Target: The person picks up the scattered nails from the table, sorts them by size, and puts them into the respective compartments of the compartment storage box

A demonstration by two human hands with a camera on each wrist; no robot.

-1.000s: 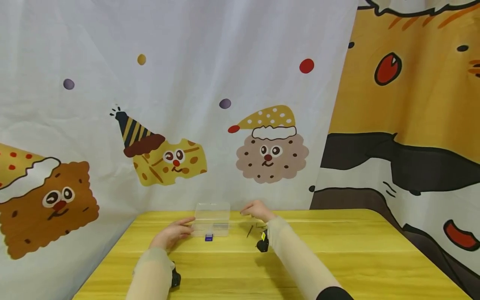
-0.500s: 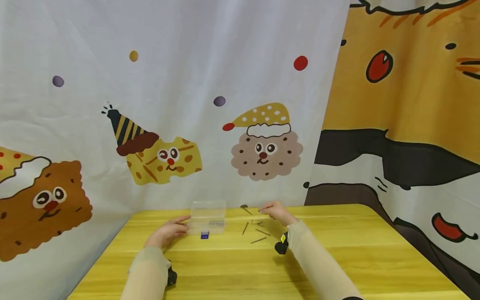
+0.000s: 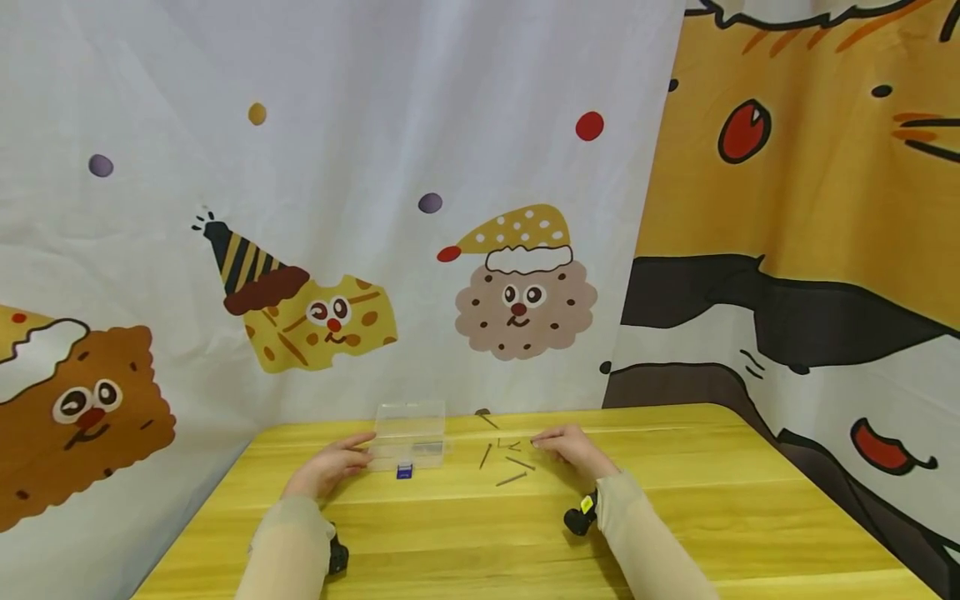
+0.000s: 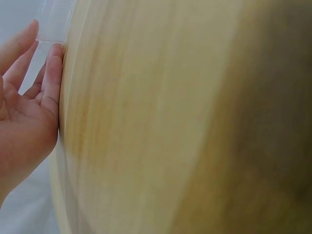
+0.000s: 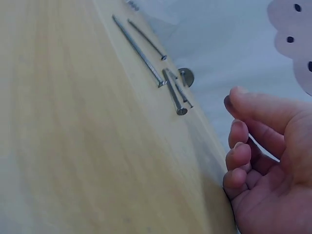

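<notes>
Bare metal and clear plastic on smooth wood grain
From the middle of the head view, we see a table [image 3: 450, 542] at six o'clock with a smooth, wood-grained top and a soft sheen; at seven o'clock, a box [image 3: 410, 420] of clear, glossy plastic with a blue, plastic-looking latch [image 3: 405, 471]. At three o'clock from that box, the nails [image 5: 138, 49] look like grey metal, smooth and dully shiny. Toward twelve o'clock we find a printed curtain [image 3: 360, 125] of matt, lightly creased cloth; at five, a matt, cream cloth sleeve [image 3: 648, 542].
</notes>
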